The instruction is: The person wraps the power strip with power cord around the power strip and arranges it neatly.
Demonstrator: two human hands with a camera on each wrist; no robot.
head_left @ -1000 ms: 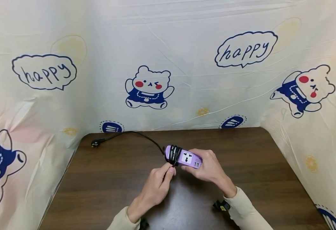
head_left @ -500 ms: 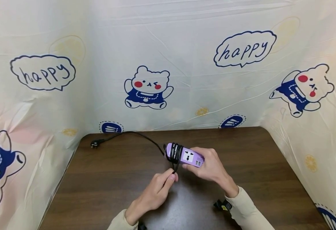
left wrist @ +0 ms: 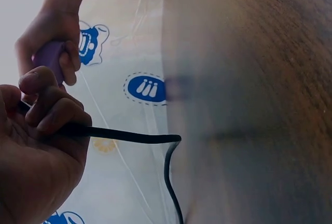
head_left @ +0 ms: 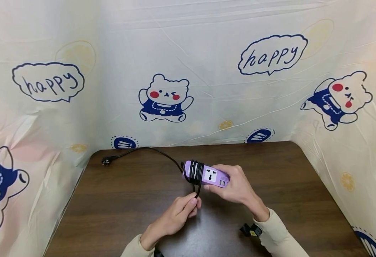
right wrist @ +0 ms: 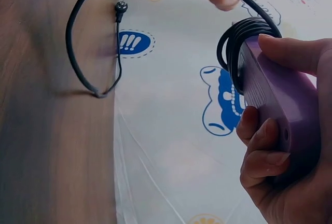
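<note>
A purple power strip [head_left: 218, 176] with a white socket and USB ports is held by my right hand [head_left: 237, 185], its fingers and thumb round the right end. Several turns of black cord [head_left: 196, 172] are wound about the strip's left end. Just below, my left hand [head_left: 178, 212] grips a stretch of the cord pulled out from the coil. In the left wrist view the cord [left wrist: 124, 135] runs out of the curled left fingers and bends down. The right wrist view shows the strip's side [right wrist: 280, 94] in my palm, tilted, with the cord loops at its far end.
The cord's free length trails to a black plug [head_left: 106, 160] near the back left corner of the brown wooden table [head_left: 126, 192]. A white curtain [head_left: 207, 43] printed with bears stands around the back and sides. Black wrist cameras [head_left: 251, 230] sit by the sleeves.
My left hand has moved down and toward me, drawing the cord out from the strip into a longer loop. The right hand and strip have shifted slightly to the right.
</note>
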